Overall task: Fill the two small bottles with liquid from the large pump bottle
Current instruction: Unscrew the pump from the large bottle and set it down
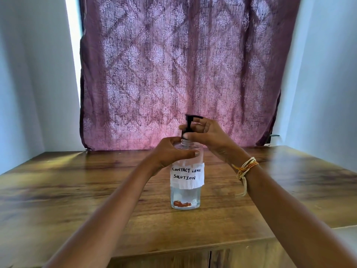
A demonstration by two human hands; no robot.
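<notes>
Large pump bottle [185,190] upright on wooden table [77,190], near the middle, with white label [187,176] reading "CONTACT LENS SOLUTION". Left hand [170,153] curled around the bottle's shoulder, gripping it. Right hand [204,132] pinching the black pump [189,122] at its collar, fingers bent around it. Thread bracelet [245,167] on right wrist. Purple patterned curtain [183,64] behind.
</notes>
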